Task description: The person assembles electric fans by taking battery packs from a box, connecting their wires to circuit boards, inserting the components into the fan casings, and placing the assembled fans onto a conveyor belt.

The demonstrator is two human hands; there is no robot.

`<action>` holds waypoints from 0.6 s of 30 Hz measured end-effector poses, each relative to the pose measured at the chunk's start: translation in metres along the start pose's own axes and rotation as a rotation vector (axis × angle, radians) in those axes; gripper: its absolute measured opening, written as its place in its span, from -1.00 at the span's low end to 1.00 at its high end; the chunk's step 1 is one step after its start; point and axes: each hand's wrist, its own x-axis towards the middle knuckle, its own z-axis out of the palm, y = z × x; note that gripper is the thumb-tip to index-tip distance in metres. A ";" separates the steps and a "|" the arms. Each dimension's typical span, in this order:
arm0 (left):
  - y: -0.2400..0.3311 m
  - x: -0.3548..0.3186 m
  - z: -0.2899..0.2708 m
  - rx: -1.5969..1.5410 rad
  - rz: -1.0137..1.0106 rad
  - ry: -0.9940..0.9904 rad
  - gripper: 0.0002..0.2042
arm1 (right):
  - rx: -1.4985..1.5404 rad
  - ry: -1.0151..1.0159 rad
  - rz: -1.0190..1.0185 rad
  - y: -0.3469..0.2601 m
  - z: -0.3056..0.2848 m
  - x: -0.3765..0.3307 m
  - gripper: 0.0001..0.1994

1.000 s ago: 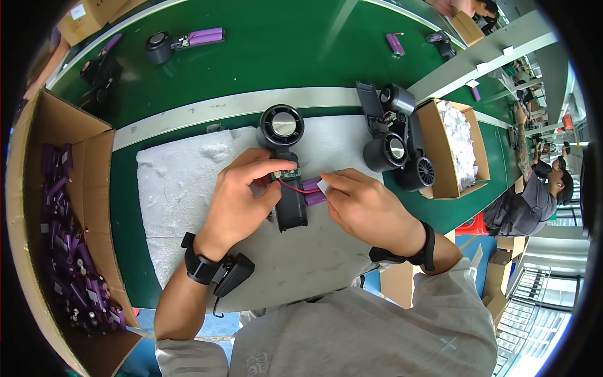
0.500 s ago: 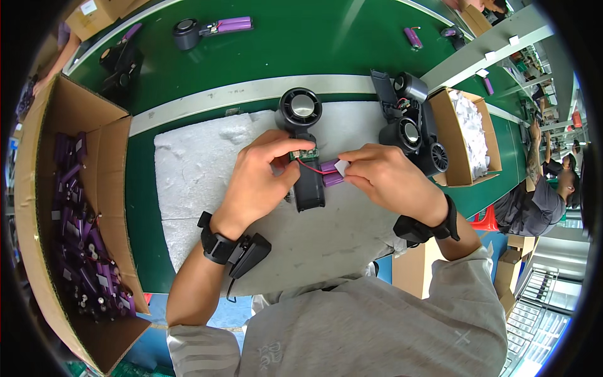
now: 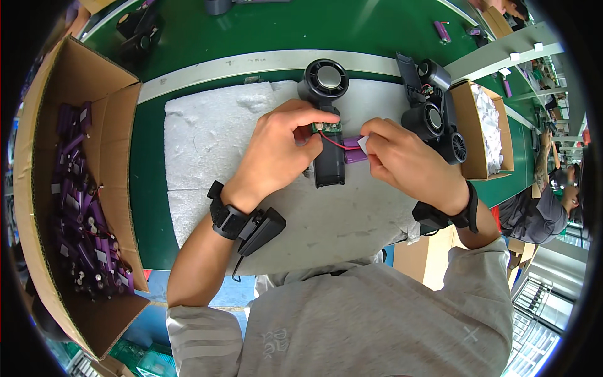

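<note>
Inward from the bench's (image 3: 146,220) near edge, my half-curled left hand (image 3: 270,151) holds a round-headed black fan (image 3: 330,166); my right hand (image 3: 405,156) pinches a white tab (image 3: 363,145).

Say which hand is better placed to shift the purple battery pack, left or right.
Right, probably: the right hand pinches a white piece at the purple battery pack. The left hand is occupied at the green circuit board on the black fan handle.

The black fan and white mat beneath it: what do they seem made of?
Black fan: probably plastic, from its smooth, faintly shiny shell; its silvery hub could be metal or coated plastic. White mat: likely foam, given its matte, uneven surface.
</note>
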 end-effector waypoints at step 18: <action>-0.005 -0.002 0.001 -0.061 -0.055 0.010 -0.66 | -0.269 0.421 0.427 0.057 -0.070 0.031 -0.65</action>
